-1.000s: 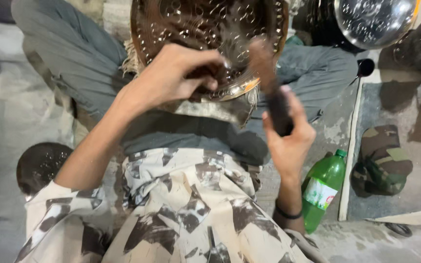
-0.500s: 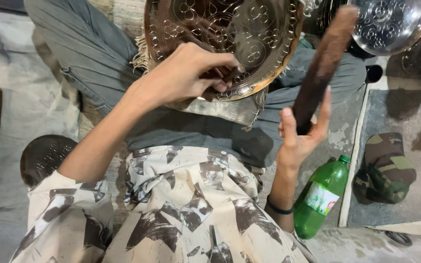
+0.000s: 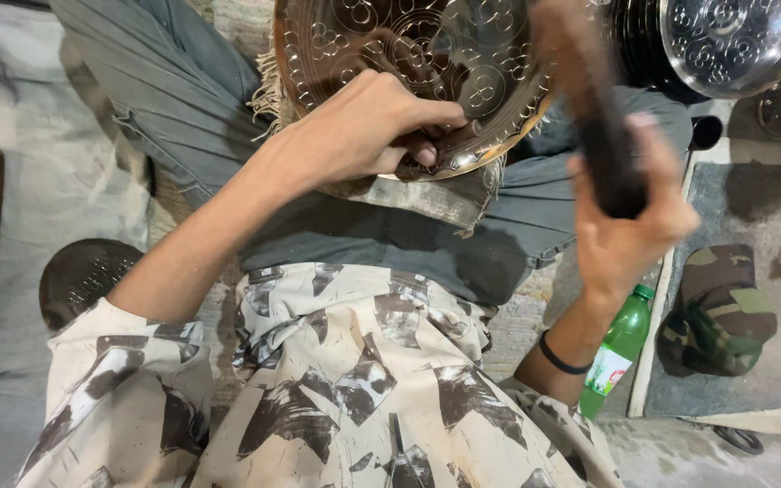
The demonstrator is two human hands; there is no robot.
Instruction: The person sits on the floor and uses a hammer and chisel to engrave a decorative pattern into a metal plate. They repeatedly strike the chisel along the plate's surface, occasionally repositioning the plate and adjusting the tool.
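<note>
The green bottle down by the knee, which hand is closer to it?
Right. The right hand, gripping a dark wooden mallet, is just above the green bottle. The left hand is farther off, up on the engraved metal plate.

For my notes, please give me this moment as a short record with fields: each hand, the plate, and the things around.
left hand: left hand pinches a small punch against the plate rim
right hand: right hand grips a dark mallet, raised and blurred
plate: engraved brass plate rests on the person's lap, on a cloth
right side: green bottle, camouflage cap, silver plate
left side: dark round bowl on the floor
wrist: black band on the right wrist
</note>
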